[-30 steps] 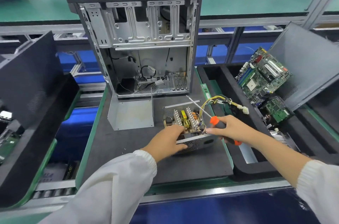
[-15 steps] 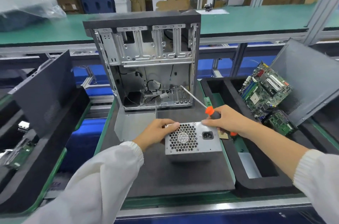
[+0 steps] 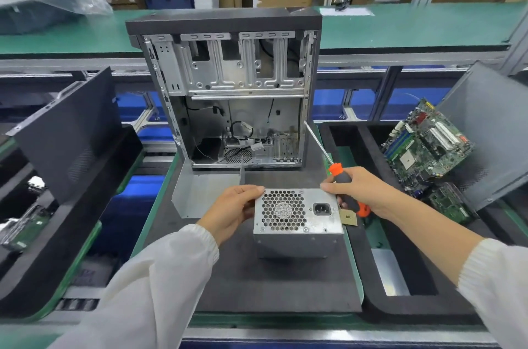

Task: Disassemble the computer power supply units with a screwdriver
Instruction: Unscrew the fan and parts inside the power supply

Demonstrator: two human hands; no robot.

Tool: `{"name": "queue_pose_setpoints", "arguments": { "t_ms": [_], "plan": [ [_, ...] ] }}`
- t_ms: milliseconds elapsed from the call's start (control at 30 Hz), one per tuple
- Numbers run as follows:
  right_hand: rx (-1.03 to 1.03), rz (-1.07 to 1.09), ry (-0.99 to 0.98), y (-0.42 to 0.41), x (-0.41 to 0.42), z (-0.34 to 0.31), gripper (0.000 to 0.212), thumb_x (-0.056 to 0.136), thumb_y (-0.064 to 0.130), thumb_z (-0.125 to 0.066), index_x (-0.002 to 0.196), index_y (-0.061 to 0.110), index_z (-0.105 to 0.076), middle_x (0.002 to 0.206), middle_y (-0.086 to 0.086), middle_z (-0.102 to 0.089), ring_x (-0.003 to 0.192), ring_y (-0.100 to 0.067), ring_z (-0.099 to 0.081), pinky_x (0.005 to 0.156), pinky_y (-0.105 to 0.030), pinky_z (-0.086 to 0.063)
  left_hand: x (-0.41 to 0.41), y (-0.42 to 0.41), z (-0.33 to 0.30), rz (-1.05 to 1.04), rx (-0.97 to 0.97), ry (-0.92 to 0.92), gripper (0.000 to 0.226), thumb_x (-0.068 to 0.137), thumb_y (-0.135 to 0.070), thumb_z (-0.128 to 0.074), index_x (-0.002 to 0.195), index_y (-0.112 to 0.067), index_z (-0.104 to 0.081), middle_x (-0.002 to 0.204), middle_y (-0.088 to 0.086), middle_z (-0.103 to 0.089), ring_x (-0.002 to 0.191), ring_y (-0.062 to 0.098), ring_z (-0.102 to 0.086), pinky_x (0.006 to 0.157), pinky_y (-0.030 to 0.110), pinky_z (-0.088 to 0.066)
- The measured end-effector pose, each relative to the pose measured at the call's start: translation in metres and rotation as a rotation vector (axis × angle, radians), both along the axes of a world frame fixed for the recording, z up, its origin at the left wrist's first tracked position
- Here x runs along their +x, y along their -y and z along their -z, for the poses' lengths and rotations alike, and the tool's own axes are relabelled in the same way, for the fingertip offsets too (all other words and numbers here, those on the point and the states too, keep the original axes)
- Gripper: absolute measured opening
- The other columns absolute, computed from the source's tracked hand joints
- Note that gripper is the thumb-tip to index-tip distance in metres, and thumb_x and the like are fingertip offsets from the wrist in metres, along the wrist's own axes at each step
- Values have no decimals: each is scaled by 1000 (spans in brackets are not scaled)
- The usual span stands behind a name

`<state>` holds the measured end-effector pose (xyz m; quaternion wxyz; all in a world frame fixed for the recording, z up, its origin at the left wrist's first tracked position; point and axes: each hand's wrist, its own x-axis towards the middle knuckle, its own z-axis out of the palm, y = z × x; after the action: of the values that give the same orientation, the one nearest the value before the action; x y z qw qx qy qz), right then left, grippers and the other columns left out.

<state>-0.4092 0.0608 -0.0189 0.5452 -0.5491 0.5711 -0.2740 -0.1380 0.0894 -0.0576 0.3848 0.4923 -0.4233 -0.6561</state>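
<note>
Dark foam mat [image 3: 285, 286] on green conveyor bench, warehouse cartons upper frame, power supply unit [image 3: 297, 220] mid-frame, my left hand [image 3: 231, 210] gripping its left edge, my right hand [image 3: 363, 191] fisting screwdriver [image 3: 341, 188], fingertip on its corner, far side hidden, empty case [image 3: 228, 91] behind

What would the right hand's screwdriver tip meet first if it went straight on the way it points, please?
Probably the right front edge of the case; the screwdriver in the right hand already points there, though depth is unclear.
</note>
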Motion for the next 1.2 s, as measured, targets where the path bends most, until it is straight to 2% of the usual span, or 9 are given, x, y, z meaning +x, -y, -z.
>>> {"name": "queue_pose_setpoints", "arguments": {
  "t_ms": [100, 300, 500, 633, 733, 833, 967, 1033, 1200],
  "plan": [
    [-20, -8, -14, 3, 2, -1, 11, 85, 13, -73, 90, 4, -70, 62, -3, -61, 50, -9, -55, 49, -22, -49, -4, 5, -3, -52, 10, 27, 27, 99, -19, -53, 98, 1, -70, 81, 7, -75, 66, 11, -68, 59, 21, -54],
    [-32, -29, -24, 4, 5, -7, 6, 84, 9, -73, 88, 5, -71, 62, -2, -63, 51, -9, -56, 49, -19, -48, -3, 10, -2, -123, -1, -20, 33, 100, -19, -52, 111, 12, -61, 95, 25, -65, 87, 31, -58, 93, 47, -49],
    [62, 112, 54, -3, 8, -7, 8, 81, 10, -76, 81, 8, -68, 61, -5, -64, 49, -13, -58, 48, -22, -49, 1, 11, 6, -69, -2, -13, 28, 100, -18, -52, 88, -2, -71, 83, 11, -74, 70, 16, -68, 66, 25, -57],
    [42, 171, 54, -9, 10, -9, 13, 85, 11, -72, 90, 1, -67, 63, -7, -66, 47, -12, -58, 48, -22, -50, 2, 9, 3, -52, 10, -1, 27, 100, -19, -51, 91, -2, -70, 85, 13, -74, 73, 18, -68, 68, 26, -56],
    [-85, 227, -100, -10, 8, -19, 23, 90, 18, -67, 92, -4, -63, 70, -12, -65, 47, -13, -55, 48, -23, -48, 1, 5, 1, -78, 23, -22, 31, 99, -21, -53, 102, 7, -65, 96, 23, -64, 85, 31, -54, 85, 40, -46],
    [-170, 96, -395, -11, 7, -40, 23, 93, 24, -61, 96, 1, -59, 65, -8, -58, 42, -9, -49, 45, -17, -40, -1, 1, -2, -106, 34, -63, 40, 97, -26, -56, 111, 11, -60, 103, 23, -54, 94, 31, -42, 88, 46, -37],
    [-202, -126, -563, -15, 21, -64, 32, 92, 17, -57, 124, 21, -51, 90, -12, -66, 59, -13, -54, 55, -23, -43, -5, 0, -1, -120, 38, -100, 41, 99, -30, -53, 111, 7, -65, 112, 31, -65, 100, 39, -59, 101, 52, -44],
    [-317, -123, -603, -17, 32, -74, 34, 88, 20, -65, 119, 21, -52, 104, -5, -65, 67, -16, -61, 63, -28, -49, -5, 0, 1, -115, 39, -120, 39, 100, -33, -50, 114, -1, -68, 112, 22, -69, 110, 38, -63, 103, 51, -46],
    [-471, 16, -397, -19, 56, -94, 14, 78, 18, -78, 88, 18, -68, 54, 10, -65, 39, -1, -55, 44, -15, -43, -5, 3, 5, -148, 61, -180, 40, 102, -30, -45, 113, 1, -68, 112, 23, -69, 116, 42, -59, 105, 56, -42]
  ]
}}
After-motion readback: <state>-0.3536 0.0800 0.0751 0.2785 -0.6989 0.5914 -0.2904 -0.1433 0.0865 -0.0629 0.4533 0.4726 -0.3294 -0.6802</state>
